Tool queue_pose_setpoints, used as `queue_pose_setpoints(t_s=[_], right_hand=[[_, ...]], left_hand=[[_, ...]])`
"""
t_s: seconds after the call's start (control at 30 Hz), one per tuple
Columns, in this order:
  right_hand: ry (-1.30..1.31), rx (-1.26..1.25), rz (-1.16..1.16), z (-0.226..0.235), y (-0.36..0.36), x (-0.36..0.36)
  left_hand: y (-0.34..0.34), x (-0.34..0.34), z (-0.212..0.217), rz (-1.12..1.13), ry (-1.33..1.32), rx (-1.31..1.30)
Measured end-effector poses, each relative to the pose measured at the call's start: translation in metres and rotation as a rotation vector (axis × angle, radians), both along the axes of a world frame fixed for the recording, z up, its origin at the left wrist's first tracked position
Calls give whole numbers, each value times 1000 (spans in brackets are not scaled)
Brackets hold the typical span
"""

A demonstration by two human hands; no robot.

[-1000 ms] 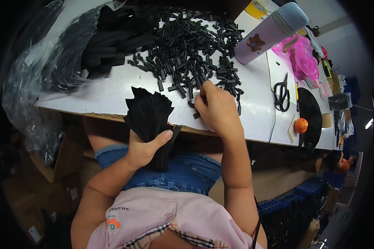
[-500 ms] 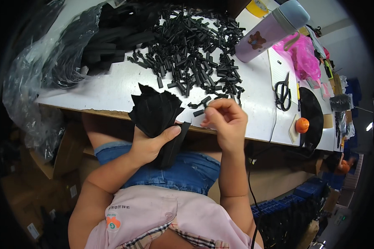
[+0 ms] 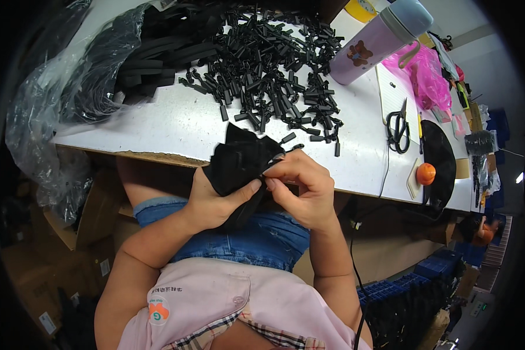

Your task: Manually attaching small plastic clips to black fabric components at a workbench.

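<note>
Two hands work on a fan of black strips at the table edge.

The left hand grips a bundle of flat black strips, thumb pressed on its front, just in front of the white table. The right hand touches the bundle's right side, its fingertips pinched together on one small black piece. Behind lies a heap of small black clips, a lilac bottle and black scissors to the right.
</note>
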State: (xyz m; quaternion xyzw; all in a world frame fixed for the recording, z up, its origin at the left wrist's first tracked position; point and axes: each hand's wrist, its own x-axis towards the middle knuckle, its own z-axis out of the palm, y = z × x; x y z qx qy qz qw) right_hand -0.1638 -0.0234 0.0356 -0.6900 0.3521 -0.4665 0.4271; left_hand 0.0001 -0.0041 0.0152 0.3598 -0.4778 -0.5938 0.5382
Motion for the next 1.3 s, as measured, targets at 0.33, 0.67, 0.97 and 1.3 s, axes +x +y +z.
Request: queue_pose_setpoints(t_s=[0.33,0.67,0.97,1.3], right_hand=[[-24,-59,-165,-7,16,19],[-395,333,-138,-15,27,28],[-611,784,75,-18,19,14],[-134,-143,-333,-41,32,34]], left_hand=[[4,3,-8,-5,25,42],[9,1,-4,41,45,-3],[8,5,-2,-48,-46,-21],[12,-4,-6,59,-75,-47]])
